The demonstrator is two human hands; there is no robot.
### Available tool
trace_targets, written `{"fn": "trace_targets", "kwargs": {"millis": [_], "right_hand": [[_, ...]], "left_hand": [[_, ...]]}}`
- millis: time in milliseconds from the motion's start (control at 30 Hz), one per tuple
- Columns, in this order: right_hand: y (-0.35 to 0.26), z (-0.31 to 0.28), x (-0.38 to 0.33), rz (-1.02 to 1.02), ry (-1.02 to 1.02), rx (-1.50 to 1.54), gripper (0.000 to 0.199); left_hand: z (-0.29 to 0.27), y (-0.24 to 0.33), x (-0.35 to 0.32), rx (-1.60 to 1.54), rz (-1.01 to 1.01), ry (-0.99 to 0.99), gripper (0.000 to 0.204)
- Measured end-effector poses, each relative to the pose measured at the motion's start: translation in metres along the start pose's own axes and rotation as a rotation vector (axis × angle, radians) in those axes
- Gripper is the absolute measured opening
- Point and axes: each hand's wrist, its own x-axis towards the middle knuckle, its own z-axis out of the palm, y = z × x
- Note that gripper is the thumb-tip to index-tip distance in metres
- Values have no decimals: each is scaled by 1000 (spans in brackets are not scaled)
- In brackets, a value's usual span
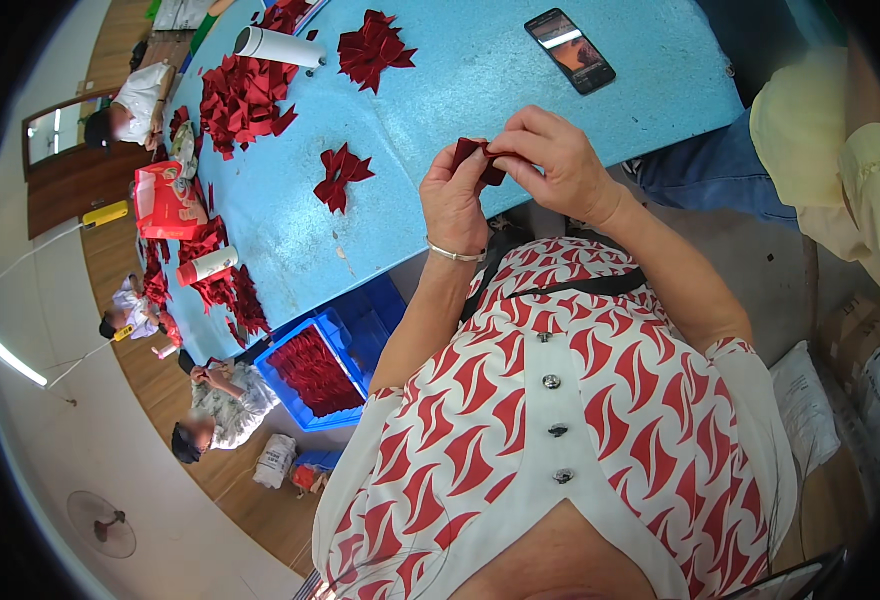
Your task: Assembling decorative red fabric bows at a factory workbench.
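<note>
- Above the near edge of the blue table (pixel 460 90), both hands meet on a small dark red fabric piece (pixel 478 158).
- The left hand (pixel 452 200), a thin bangle (pixel 456 254) at its wrist, is closed with its fingertips pinching the piece from the left.
- The right hand (pixel 558 160) is curled over the piece from the right, thumb and fingers gripping it.
- A finished red bow (pixel 340 175) lies on the table, near the hands and to their left.
- Another red bow (pixel 373 48) and a heap of red cut pieces (pixel 243 100) lie farther back, beside a white tube (pixel 280 46).
- A phone (pixel 569 50) lies on the table beyond the hands.
- A blue crate (pixel 310 372) of red pieces stands on the floor to the left.
</note>
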Motion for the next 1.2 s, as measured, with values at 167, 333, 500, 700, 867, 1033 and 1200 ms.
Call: {"fn": "trace_targets", "kwargs": {"millis": [167, 333, 500, 700, 867, 1033, 1200], "right_hand": [[-1, 3, -6, -130, 50, -217, 21], [-1, 1, -11, -155, 36, -288, 23], [-2, -4, -12, -147, 9, -266, 24], [8, -6, -21, -64, 8, -170, 23], [12, -8, -29, 24, -24, -208, 20], [22, -6, -33, 22, 65, -251, 18], [26, -4, -36, 60, 228, -151, 21]], "left_hand": [[-1, -2, -1, -55, -42, 9, 14], [0, 1, -3, -84, -91, -4, 15], [-1, -2, -2, -39, -76, -23, 13], [0, -7, 1, 34, -30, 16, 11], [3, -12, 4, 142, 114, 106, 11], [7, -9, 4, 332, 274, 107, 10], [7, -6, 7, 459, 354, 125, 9]]}}
